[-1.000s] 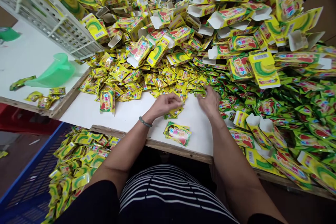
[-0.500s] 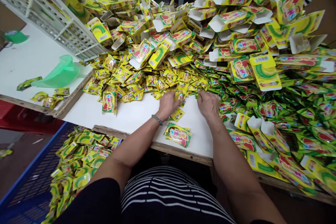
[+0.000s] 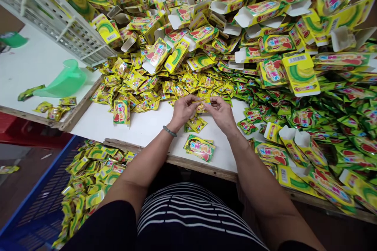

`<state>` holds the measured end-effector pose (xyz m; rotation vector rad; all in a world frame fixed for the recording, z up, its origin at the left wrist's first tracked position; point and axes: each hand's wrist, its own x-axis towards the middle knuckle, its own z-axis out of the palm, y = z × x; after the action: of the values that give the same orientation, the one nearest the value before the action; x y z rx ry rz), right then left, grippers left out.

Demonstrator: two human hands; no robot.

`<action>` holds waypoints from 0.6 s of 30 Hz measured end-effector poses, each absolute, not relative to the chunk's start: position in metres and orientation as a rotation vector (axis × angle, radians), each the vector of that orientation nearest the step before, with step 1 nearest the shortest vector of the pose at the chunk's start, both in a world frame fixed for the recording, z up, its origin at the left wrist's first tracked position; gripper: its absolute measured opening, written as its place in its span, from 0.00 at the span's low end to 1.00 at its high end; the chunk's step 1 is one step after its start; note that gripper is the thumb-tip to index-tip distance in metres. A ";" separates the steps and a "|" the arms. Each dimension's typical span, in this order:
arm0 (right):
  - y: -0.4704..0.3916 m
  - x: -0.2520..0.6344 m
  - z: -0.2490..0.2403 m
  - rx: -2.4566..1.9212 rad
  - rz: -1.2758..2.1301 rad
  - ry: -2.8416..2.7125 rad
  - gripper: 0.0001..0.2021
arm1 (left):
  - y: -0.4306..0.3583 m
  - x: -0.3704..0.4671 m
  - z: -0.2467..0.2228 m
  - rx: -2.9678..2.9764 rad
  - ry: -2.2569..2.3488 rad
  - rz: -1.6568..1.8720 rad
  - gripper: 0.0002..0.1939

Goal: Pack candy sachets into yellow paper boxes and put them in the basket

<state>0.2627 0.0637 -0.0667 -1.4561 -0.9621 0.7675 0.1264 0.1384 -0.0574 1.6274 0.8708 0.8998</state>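
Observation:
My left hand (image 3: 183, 113) and my right hand (image 3: 221, 114) meet over the white tabletop, fingertips pinched on a small yellow candy packet (image 3: 201, 107) between them. Part of that packet is hidden by the fingers. Just below the left fingers lies another yellow candy packet (image 3: 196, 124), with a bit of green showing beside it. Closer to the front edge, flat printed green-and-yellow packaging (image 3: 200, 150) rests on the table. A heap of yellow candy packets (image 3: 141, 82) lies beyond the left hand, and green candy packets (image 3: 306, 115) are piled to the right.
Open printed cartons (image 3: 262, 11) are heaped across the back. Several more lie at the right front. A white plastic crate (image 3: 67, 19) leans at the left, near a green scoop (image 3: 63, 82). Below the table edge stands a blue crate (image 3: 38, 200) full of packets.
My right hand has moved left from the edge of the green packets to meet my left hand. Both now pinch a yellow candy packet. The view has shifted slightly.

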 end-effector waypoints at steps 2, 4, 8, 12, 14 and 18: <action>0.063 0.260 -0.066 -1.405 0.911 -0.927 0.18 | 0.138 0.127 -0.056 1.453 0.834 0.858 0.10; 0.062 0.257 -0.066 -1.384 1.000 -0.864 0.18 | 0.135 0.127 -0.052 1.292 0.828 0.808 0.13; 0.064 0.256 -0.068 -1.420 0.957 -0.716 0.19 | 0.131 0.128 -0.047 1.191 0.803 0.707 0.20; 0.066 0.264 -0.067 -1.488 0.805 -0.663 0.19 | 0.137 0.124 -0.048 1.389 0.871 0.762 0.22; 0.062 0.267 -0.063 -1.514 0.752 -0.709 0.20 | 0.143 0.117 -0.048 1.573 1.029 0.807 0.15; 0.049 0.260 -0.057 -1.509 0.968 -1.127 0.16 | 0.151 0.099 -0.041 1.962 1.406 0.574 0.08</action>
<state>0.2595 0.0487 -0.0572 -1.5088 -1.1269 0.9677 0.0989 0.1506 -0.0408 1.9620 1.4057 0.5740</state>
